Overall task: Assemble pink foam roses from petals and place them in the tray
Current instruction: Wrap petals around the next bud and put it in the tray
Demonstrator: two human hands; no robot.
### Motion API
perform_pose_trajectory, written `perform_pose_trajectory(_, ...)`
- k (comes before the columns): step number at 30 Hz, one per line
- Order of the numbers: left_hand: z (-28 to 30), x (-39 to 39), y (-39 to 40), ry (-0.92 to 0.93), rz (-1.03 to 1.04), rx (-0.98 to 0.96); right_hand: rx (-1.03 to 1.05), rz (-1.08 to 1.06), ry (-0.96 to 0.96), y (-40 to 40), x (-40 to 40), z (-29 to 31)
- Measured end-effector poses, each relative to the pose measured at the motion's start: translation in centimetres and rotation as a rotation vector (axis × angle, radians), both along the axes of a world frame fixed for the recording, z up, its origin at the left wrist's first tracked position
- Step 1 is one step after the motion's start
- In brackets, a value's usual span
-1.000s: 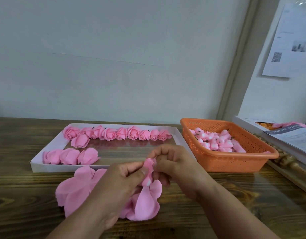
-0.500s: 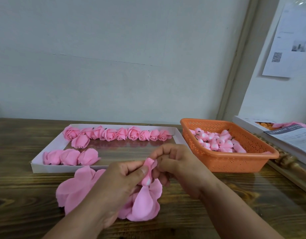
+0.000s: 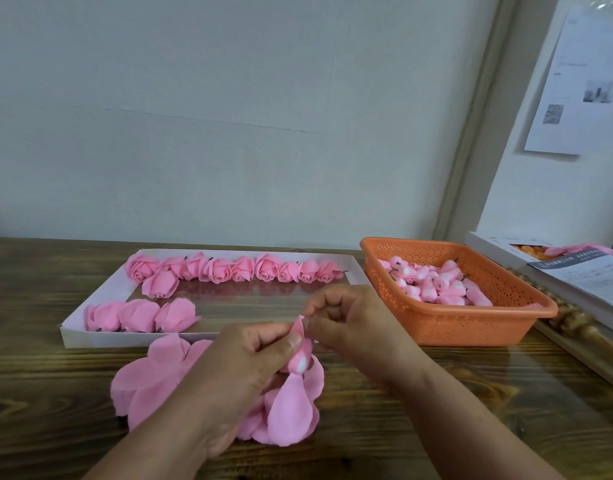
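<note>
Petals (image 3: pixel 291 407) are spread on the tabletop (image 3: pixel 436 410) just in front of the tray (image 3: pixel 101 337), and a bud (image 3: pixel 300 356) is held above them; it is gripped by the left hand (image 3: pixel 242 368), thumb pressed to its side, while its upper petal edge is pinched by the curled fingers of the right hand (image 3: pixel 346 320). Finished roses (image 3: pixel 236 268) are lined along the tray's far wall, with more (image 3: pixel 142 315) lying at its near left corner; a basket (image 3: pixel 471 327) holding further buds is set just right of the tray.
</note>
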State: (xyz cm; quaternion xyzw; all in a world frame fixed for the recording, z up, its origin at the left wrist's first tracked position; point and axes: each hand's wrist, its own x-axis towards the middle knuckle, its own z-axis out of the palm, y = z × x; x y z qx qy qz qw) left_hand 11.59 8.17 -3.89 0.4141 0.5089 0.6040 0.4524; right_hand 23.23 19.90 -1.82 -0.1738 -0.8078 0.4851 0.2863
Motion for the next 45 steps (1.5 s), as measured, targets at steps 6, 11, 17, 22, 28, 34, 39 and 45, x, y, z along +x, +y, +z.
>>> perform_pose_trajectory(6,-0.3,-0.1,-0.1,0.023,0.011,-0.031,0.056,0.119,-0.136,0.2,0.7,0.6)
perform_pose_trajectory(11,-0.1,-0.6,0.1,-0.002,-0.051,-0.037,-0.048,0.096,-0.057,0.1,0.7,0.4)
perform_pose_trajectory(17,0.2,-0.6,0.7,0.086,0.013,-0.009,-0.010,0.017,-0.093,-0.1,0.5,0.9)
perform_pose_trajectory(22,-0.4,-0.9,0.6,0.246,0.041,-0.038,-0.030,-0.060,-0.086,-0.3,0.5,0.9)
perform_pose_trajectory(28,-1.5,-2.2,-0.6,0.424,0.029,-0.058,-0.142,-0.106,0.037,0.3,1.3,1.4)
perform_pose_trajectory(34,-1.6,-0.6,-0.2,0.410,0.043,0.041,-0.126,-0.086,-0.002,-0.3,0.5,1.1)
perform_pose_trajectory(39,-1.2,-0.3,-0.1,0.310,0.040,0.093,-0.026,-0.112,-0.037,-0.4,0.7,1.2)
perform_pose_trajectory(45,-1.3,0.1,-0.1,0.289,0.049,0.065,0.034,-0.052,-0.112,-0.7,0.9,1.6)
